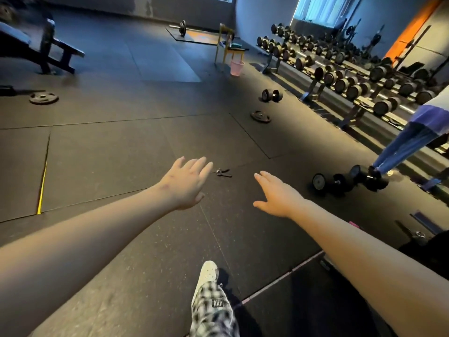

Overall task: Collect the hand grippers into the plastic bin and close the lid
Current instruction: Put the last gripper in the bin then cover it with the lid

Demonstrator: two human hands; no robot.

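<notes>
A black hand gripper [223,172] lies on the dark rubber gym floor ahead of me. My left hand [185,184] is stretched out flat with fingers apart, its fingertips just left of the hand gripper and not touching it. My right hand [277,195] is also open and empty, held below and to the right of the hand gripper. No plastic bin shows in the view.
Dumbbells [349,180] lie on the floor at the right, another dumbbell [272,95] and weight plate [260,116] farther off. A long dumbbell rack [352,76] lines the right side. A person's leg [403,148] stands at right. A pink bucket [237,67], a chair and a bench [36,49] are farther back.
</notes>
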